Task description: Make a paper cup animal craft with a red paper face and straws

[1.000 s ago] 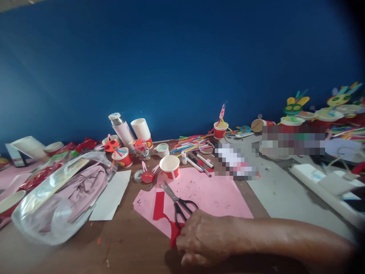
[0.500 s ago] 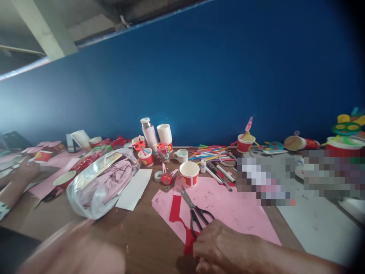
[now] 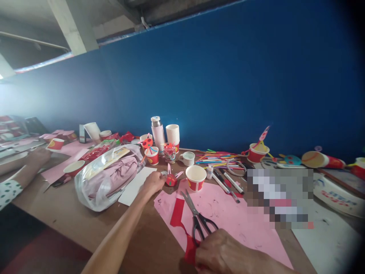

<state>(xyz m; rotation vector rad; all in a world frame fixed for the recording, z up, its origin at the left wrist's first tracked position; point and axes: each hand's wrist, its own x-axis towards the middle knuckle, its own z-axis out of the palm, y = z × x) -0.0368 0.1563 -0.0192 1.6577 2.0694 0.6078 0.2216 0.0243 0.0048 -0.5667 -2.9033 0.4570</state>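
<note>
My left hand (image 3: 155, 183) reaches forward over the table, fingers closed at a small roll of tape (image 3: 164, 173), which it partly hides. Just right of it lies a red paper rabbit head (image 3: 171, 179) with pink ears. My right hand (image 3: 215, 249) is curled at the near side of the pink paper sheet (image 3: 242, 217), its fingertips out of sight. Beside its knuckles lie scissors (image 3: 194, 213) with black handles, blades slightly apart. Red paper scraps (image 3: 177, 213) lie under and left of the scissors. A red-and-white paper cup (image 3: 196, 178) stands beyond the blades.
Left are a clear plastic bag (image 3: 105, 182) and white paper (image 3: 129, 192). Markers (image 3: 228, 182), a glue bottle (image 3: 210, 172) and coloured sticks (image 3: 216, 159) lie behind the cup. A flask (image 3: 157, 133) and stacked cups (image 3: 172, 135) stand at the back. Another person's hand (image 3: 40, 156) is far left.
My left hand has moved from a blur at the lower left, forward and right to the tape. My right hand stays beside the scissors. The view has shifted slightly left.
</note>
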